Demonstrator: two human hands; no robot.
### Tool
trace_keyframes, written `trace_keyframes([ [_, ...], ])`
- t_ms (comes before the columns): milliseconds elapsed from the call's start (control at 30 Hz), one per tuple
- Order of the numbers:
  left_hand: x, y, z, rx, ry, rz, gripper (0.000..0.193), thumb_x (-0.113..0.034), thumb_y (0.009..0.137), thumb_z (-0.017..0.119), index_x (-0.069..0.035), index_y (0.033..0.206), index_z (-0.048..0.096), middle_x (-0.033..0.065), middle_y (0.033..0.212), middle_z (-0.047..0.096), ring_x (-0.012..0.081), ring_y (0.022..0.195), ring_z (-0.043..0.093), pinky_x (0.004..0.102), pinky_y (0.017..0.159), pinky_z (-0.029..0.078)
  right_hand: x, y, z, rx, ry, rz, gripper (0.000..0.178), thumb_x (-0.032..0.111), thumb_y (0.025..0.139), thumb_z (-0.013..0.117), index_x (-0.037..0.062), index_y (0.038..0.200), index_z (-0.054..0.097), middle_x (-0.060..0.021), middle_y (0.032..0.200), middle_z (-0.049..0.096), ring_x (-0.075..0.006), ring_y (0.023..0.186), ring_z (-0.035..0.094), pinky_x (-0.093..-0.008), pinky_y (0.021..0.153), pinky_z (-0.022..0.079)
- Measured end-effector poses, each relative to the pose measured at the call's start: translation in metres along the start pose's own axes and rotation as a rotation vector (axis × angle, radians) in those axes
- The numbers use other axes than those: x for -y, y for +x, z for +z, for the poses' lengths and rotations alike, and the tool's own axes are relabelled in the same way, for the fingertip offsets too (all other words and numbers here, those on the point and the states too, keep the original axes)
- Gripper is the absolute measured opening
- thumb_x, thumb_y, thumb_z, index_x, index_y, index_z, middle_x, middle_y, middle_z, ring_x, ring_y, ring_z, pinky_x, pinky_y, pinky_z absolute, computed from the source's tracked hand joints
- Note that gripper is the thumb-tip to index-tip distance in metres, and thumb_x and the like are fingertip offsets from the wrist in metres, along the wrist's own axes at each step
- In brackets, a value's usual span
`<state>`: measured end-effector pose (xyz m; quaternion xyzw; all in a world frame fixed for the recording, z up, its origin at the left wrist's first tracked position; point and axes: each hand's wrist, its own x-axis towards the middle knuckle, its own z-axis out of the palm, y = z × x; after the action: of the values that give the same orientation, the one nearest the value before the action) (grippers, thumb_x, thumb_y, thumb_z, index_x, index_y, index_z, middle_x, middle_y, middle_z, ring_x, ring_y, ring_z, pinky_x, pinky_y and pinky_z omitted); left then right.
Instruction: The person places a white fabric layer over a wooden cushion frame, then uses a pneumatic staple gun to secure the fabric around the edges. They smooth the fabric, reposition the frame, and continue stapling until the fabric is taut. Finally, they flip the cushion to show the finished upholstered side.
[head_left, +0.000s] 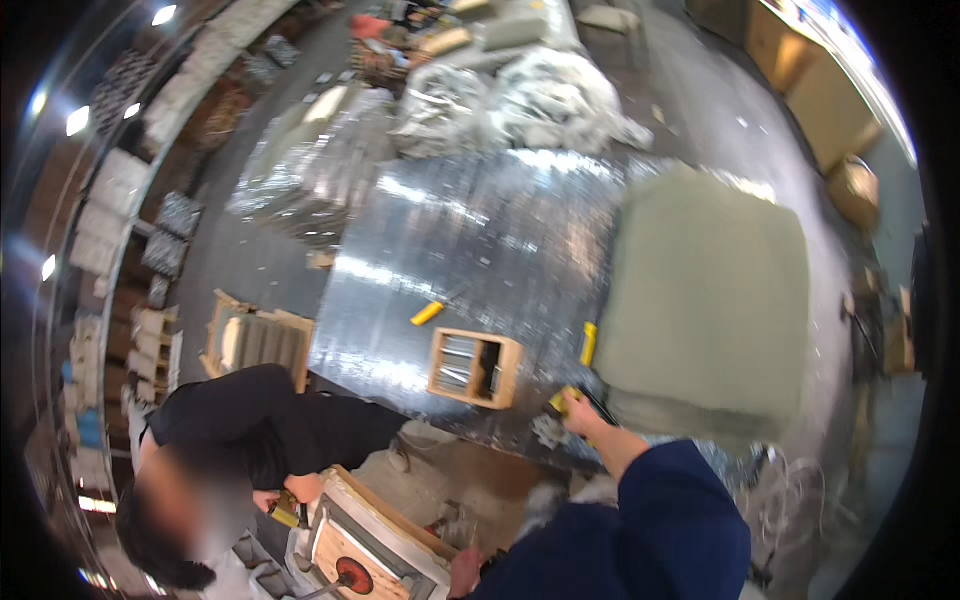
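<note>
My right hand [578, 412] is closed around a yellow-and-black staple gun [562, 400], as far as the blur shows, at the table's near edge. Just beyond it lies a yellow-handled tool [588, 343], beside a green-grey cushion-like piece [705, 300]. Left of that hand stands a small wooden box [510, 372] with silvery strips in its compartments. Low in the view, my left hand [466, 572] is at the side of an upholstered frame [385, 520] with a wooden panel and a round red-orange piece. Its fingers are blurred and partly hidden.
A co-worker in black [240, 420] leans over the same frame from the left, holding a yellow tool [285, 515]. Another yellow-handled tool [428, 313] lies on the shiny film-covered table [470, 240]. Plastic-wrapped bundles [550, 100] stand behind; a pale coiled hose [790, 500] hangs at the right.
</note>
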<state>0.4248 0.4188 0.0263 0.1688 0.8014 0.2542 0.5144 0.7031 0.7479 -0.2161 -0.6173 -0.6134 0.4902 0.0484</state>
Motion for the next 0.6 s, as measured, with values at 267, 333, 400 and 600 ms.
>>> trace_keyframes([
  [267, 0.016, 0.055, -0.001, 0.254, 0.226, 0.044, 0.03, -0.021, 0.101, 0.055, 0.002, 0.117, 0.067, 0.003, 0.09, 0.069, 0.0113, 0.079, 0.062, 0.0256, 0.07, 0.05, 0.001, -0.071, -0.038, 0.064, 0.177, 0.037, 0.063, 0.021, 0.076, 0.064, 0.0075, 0.138, 0.06, -0.0225, 0.111, 0.072, -0.0365, 0.098, 0.071, -0.0431, 0.088, 0.057],
  [333, -0.004, 0.076, 0.02, 0.234, 0.153, 0.034, 0.034, -0.02, 0.101, 0.055, 0.003, 0.124, 0.065, 0.0039, 0.092, 0.07, 0.0114, 0.079, 0.063, 0.0261, 0.071, 0.051, -0.029, -0.092, -0.05, -0.038, 0.177, 0.073, 0.062, 0.02, 0.077, 0.064, 0.0048, 0.137, 0.06, -0.0215, 0.11, 0.073, -0.0315, 0.096, 0.073, -0.0416, 0.086, 0.058],
  [400, -0.009, 0.098, 0.037, 0.228, 0.144, 0.103, 0.036, -0.019, 0.1, 0.055, 0.003, 0.128, 0.063, 0.0058, 0.096, 0.071, 0.012, 0.079, 0.063, 0.0261, 0.072, 0.052, -0.049, -0.121, -0.071, -0.021, 0.234, 0.218, 0.058, 0.02, 0.078, 0.064, 0.0033, 0.134, 0.061, -0.0242, 0.109, 0.073, -0.0329, 0.101, 0.072, -0.0424, 0.088, 0.057],
  [600, -0.035, 0.139, 0.084, 0.353, 0.234, 0.147, 0.035, -0.015, 0.101, 0.055, 0.003, 0.129, 0.062, 0.0098, 0.103, 0.072, 0.014, 0.081, 0.066, 0.0269, 0.074, 0.054, -0.082, -0.181, -0.127, -0.27, 0.991, 0.429, 0.052, 0.012, 0.092, 0.062, 0.0028, 0.143, 0.052, -0.0133, 0.11, 0.072, -0.0172, 0.078, 0.071, -0.0324, 0.063, 0.057],
])
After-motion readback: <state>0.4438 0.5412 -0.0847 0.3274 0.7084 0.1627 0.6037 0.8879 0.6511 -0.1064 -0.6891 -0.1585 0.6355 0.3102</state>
